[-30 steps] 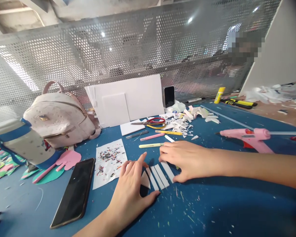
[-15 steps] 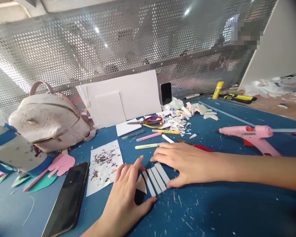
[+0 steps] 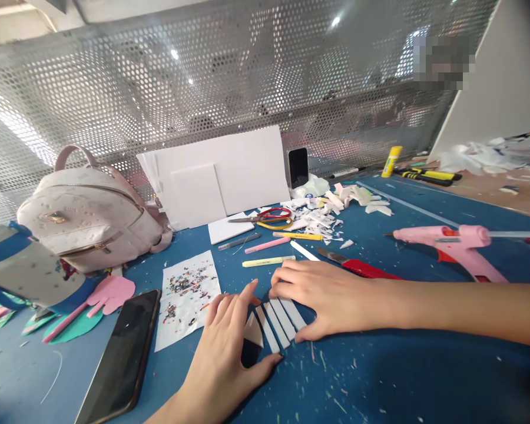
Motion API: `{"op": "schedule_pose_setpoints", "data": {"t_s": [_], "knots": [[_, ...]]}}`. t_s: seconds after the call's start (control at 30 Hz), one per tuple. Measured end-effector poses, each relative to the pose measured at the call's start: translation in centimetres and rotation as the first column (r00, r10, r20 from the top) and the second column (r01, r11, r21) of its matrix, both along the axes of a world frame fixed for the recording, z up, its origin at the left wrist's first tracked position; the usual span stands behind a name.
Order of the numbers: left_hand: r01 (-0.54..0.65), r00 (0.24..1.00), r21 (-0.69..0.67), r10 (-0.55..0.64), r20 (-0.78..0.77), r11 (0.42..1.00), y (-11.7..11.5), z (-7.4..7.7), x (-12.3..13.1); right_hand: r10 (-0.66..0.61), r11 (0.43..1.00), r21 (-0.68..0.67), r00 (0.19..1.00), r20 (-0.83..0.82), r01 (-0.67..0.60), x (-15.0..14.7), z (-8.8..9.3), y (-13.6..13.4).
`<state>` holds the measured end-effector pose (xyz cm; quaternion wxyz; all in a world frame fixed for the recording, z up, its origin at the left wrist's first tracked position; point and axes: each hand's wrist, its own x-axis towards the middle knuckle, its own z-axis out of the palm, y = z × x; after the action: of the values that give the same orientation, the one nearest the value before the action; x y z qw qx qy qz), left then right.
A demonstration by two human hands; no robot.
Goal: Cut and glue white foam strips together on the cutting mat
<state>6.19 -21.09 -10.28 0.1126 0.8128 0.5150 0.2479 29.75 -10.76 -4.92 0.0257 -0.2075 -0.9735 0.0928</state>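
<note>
Several narrow white strips [image 3: 279, 323], which look like foam board, lie side by side on the blue table. My left hand [image 3: 227, 344] rests at their left end, fingers apart, thumb tip by the lower end of the leftmost strip. A white wedge-shaped piece [image 3: 254, 331] and a dark patch show between that thumb and forefinger. From the right, my right hand [image 3: 322, 294] arches over the strips' upper ends. Its thumb is stretched out by the lower end of the rightmost strip, with the fingers apart from it. Both hands frame the row, and neither grips a strip.
A red-handled knife [image 3: 366, 270], markers [image 3: 269, 262], scissors [image 3: 274, 219] and white scraps [image 3: 318, 215] lie beyond my hands. A pink glue gun [image 3: 450, 238] is at right. Left are a littered paper [image 3: 188, 294], a phone [image 3: 121, 353] and a backpack [image 3: 86, 212].
My right hand has shifted slightly down, its thumb a little left along the strips' lower ends. More of the red-handled knife shows behind it. My left hand stays in place.
</note>
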Motion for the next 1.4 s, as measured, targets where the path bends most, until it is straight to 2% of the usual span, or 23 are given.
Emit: {"op": "schedule_pose_setpoints", "data": {"t_s": [0.63, 0.73, 0.83, 0.97, 1.17, 1.4], "knots": [[-0.012, 1.000, -0.002, 0.012, -0.020, 1.000, 0.1, 0.1, 0.1, -0.048, 0.999, -0.025, 0.998, -0.032, 0.047, 1.3, 0.2, 0.3], [-0.038, 0.999, 0.029, 0.039, -0.026, 0.999, 0.0, 0.1, 0.0, -0.089, 0.996, -0.016, 0.996, -0.006, 0.089, 2.4, 1.1, 1.1], [-0.047, 0.998, 0.035, 0.048, -0.034, 0.998, -0.2, 0.1, -0.2, -0.154, 0.988, -0.002, 0.984, 0.087, 0.155, 3.9, 1.8, 1.7], [-0.035, 0.999, 0.007, 0.035, -0.013, 0.999, -0.3, 0.1, -0.2, -0.205, 0.978, -0.005, 0.972, 0.112, 0.206, 5.0, 1.6, 1.6], [-0.035, 0.999, -0.012, 0.036, 0.011, 0.999, -0.4, 0.2, -0.2, -0.210, 0.976, -0.035, 0.975, 0.072, 0.213, 4.1, 1.4, 0.7], [-0.020, 0.999, -0.004, 0.021, 0.030, 1.000, -0.4, 0.2, -0.2, -0.167, 0.985, -0.008, 0.978, 0.127, 0.170, 3.3, 2.1, 0.3]]}}
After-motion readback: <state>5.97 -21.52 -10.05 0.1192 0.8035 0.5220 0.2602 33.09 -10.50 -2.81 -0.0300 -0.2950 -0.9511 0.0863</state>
